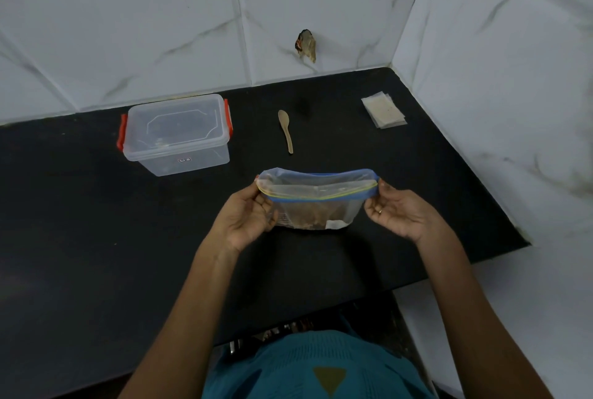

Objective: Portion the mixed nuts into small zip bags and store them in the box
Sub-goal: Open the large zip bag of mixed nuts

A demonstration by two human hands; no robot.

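Pinches the large zip bag (316,202) at the left end of its mouth with the left hand (247,215), fingers and thumb clamped on the edge. Pinches the right end likewise with the right hand (398,212). Stretches the mouth wide between the two, blue closure parted, opening turned upward. Holds the bag at the middle of the table (96,238), toward the front edge, with the mixed nuts (308,218) heaped in the bottom; cannot tell whether the base rests on the table or hangs just above.

Probable faults, by judgement:

1. Spill on release of either end. Supported at two points only, so likely to sag on the freed side and shed nuts across the table. Set the base down firmly before letting go.
2. Collapse during scooping. Needs one hand for the wooden spoon (285,130), lying just beyond the bag toward the back edge, leaving the soft mouth to fold shut or tip.
3. Knock during reach. Calls for a stretch to the stack of small zip bags (383,109), near the back right corner and well apart from the bag; risks a forearm catching the open mouth.
4. Blocked storage. Note the clear storage box (176,135) near the back edge on the left, lid on, red clips at both ends. Open beforehand, or face juggling a filled small bag against a closed lid.
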